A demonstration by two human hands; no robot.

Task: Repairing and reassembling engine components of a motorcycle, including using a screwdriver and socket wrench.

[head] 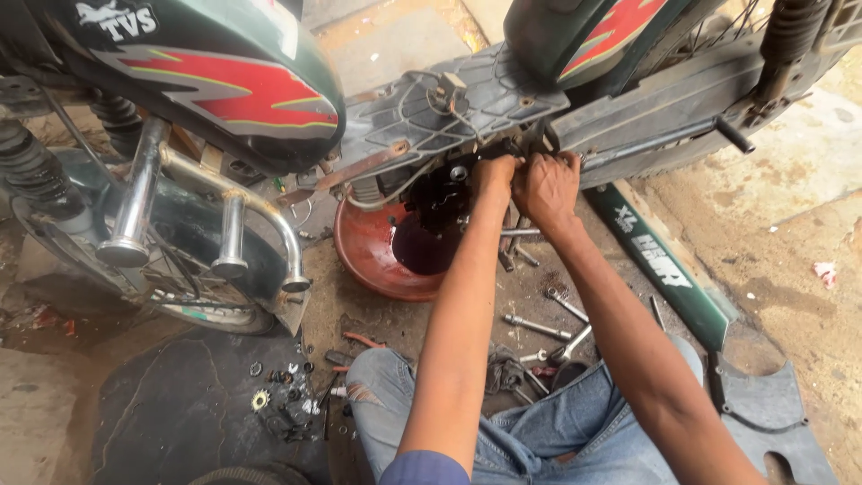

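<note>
The dark green moped with red flash decals (224,81) lies tipped over in front of you, its grey plastic footboard (449,103) facing up and its chrome guard rails (224,211) at your left. Under the footboard sits the black, oily engine block (442,193), and both your arms reach straight to it. Below the engine a round, rust-red metal basin (373,256) rests on the ground with dark liquid pooled in it.

Your right hand (546,187) is curled tight, fingers folded in against the engine's upper edge just under the footboard; whatever it clamps is hidden inside the fist, so you cannot tell what it holds. Your left hand (494,173) presses right beside it, touching it, fingers bent onto the same spot, grip also hidden.

Loose steel bolts and socket tools (539,328) lie scattered on the dirt floor between the basin and your jeans-clad knees.
</note>
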